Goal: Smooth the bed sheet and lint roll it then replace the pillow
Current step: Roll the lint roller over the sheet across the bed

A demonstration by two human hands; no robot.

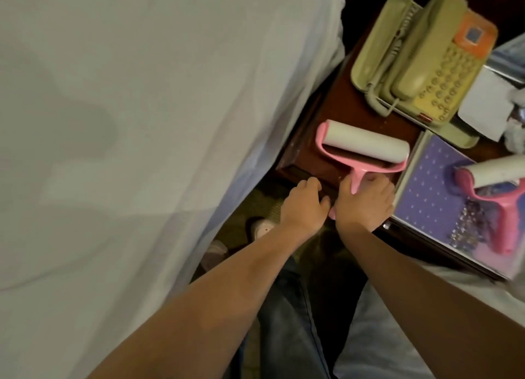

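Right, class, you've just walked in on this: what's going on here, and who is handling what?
A person stands between a bed and a nightstand. Their right hand grips the handle of a pink lint roller lying on the nightstand near a telephone. The left hand sits close beside it at the nightstand's front edge; whether it holds anything is unclear. The white bed sheet is not yet being rolled. A second pink roller lies further right.

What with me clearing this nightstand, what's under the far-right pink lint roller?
A purple dotted board lies under that lint roller, with a dark glittery patch beside its handle. Whatever is beneath the board is covered.
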